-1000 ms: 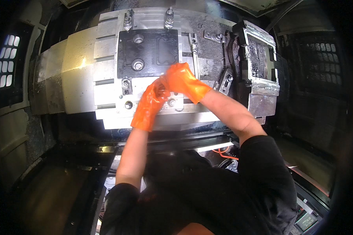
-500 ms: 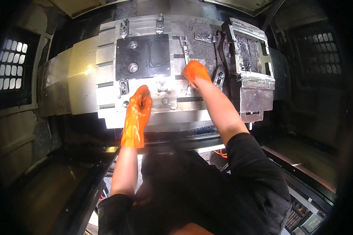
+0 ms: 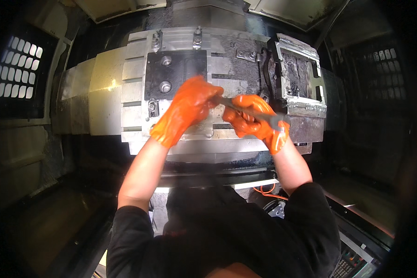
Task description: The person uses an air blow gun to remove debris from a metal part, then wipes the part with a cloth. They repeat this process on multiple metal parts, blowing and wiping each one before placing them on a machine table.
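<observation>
A long dark metal wrench [image 3: 250,111], smeared by motion, slants across in front of me above the machine table. My right hand [image 3: 255,118], in an orange rubber glove, is closed around its middle, and its wider end lies over the wrist. At the wrench's other end, the closed fingers of my gloved left hand [image 3: 192,106] meet it. Under and beyond the left hand lies a flat black plate [image 3: 178,67] with two round metal bosses. Clamps with bolts [image 3: 198,38] stand around that plate; my left hand covers its lower right corner.
The slotted metal table [image 3: 134,88] carries a heavy square metal frame [image 3: 303,109] at the right. A clamp strap [image 3: 245,54] sits on the dark, chip-covered part. Machine walls with vent panels [image 3: 16,69] close in both sides. An orange hose [image 3: 266,191] hangs below the front edge.
My right hand has lifted the wrench off the table and drawn it nearer. My left hand has risen and moved right to the wrench's end. The view has shifted slightly.
</observation>
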A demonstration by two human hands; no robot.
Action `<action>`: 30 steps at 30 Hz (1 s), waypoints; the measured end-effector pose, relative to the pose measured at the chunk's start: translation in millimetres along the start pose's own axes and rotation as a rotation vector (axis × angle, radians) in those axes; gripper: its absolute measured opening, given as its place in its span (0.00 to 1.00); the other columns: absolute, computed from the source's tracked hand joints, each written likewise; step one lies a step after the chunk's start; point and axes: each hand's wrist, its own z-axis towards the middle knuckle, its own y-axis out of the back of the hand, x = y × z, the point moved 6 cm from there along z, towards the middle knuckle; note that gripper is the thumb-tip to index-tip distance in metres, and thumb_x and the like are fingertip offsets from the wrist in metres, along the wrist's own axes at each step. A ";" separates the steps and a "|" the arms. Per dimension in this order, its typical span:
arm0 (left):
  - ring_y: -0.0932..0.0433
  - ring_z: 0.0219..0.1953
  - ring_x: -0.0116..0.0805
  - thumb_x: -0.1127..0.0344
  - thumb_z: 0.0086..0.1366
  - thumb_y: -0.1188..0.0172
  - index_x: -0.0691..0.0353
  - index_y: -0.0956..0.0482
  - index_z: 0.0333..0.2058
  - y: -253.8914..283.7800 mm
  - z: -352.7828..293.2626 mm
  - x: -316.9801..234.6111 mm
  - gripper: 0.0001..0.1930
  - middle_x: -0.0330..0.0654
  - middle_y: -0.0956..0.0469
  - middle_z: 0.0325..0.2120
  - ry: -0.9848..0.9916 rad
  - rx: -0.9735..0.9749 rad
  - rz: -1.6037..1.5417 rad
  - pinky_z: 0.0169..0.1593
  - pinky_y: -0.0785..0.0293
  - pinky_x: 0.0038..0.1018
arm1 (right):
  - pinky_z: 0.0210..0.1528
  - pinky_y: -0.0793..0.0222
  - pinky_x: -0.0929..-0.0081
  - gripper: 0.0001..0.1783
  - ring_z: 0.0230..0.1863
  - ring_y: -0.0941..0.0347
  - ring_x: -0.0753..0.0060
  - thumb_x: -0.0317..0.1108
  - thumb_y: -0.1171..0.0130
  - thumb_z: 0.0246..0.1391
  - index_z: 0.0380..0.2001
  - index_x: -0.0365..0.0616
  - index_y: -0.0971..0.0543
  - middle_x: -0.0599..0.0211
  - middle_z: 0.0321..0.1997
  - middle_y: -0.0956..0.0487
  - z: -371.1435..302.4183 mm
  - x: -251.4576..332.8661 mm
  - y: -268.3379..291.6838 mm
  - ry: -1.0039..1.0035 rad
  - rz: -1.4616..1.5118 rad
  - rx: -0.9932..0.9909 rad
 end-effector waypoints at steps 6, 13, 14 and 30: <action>0.32 0.21 0.27 0.54 0.80 0.49 0.64 0.21 0.47 9.5 -46.4 56.4 0.17 0.34 0.31 0.23 0.829 -0.284 -0.733 0.27 0.26 0.26 | 0.18 0.45 0.84 0.33 0.17 0.41 0.86 0.57 0.44 0.68 0.51 0.31 0.20 0.71 0.26 0.21 17.4 -0.2 7.1 0.301 -0.009 -0.510; 0.23 0.27 0.26 0.44 0.79 0.54 0.60 0.19 0.50 -6.2 -25.0 114.9 0.25 0.29 0.26 0.25 1.159 -0.104 -0.815 0.29 0.27 0.32 | 0.21 0.45 0.86 0.33 0.23 0.37 0.85 0.59 0.44 0.68 0.50 0.34 0.18 0.70 0.29 0.19 12.9 -58.6 38.6 0.215 0.046 -0.661; 0.21 0.28 0.25 0.43 0.79 0.55 0.58 0.19 0.51 -9.0 -23.9 116.9 0.25 0.27 0.25 0.26 1.181 -0.076 -0.806 0.30 0.29 0.32 | 0.21 0.45 0.86 0.33 0.23 0.37 0.85 0.59 0.44 0.68 0.49 0.34 0.18 0.70 0.29 0.19 12.1 -61.1 39.2 0.203 0.044 -0.670; 0.18 0.32 0.24 0.41 0.77 0.56 0.49 0.16 0.52 -2.1 -17.9 100.0 0.26 0.25 0.19 0.34 1.183 0.066 -0.753 0.42 0.35 0.32 | 0.23 0.46 0.84 0.30 0.22 0.38 0.84 0.57 0.45 0.69 0.47 0.36 0.16 0.68 0.29 0.17 11.6 -61.4 38.9 0.248 0.013 -0.612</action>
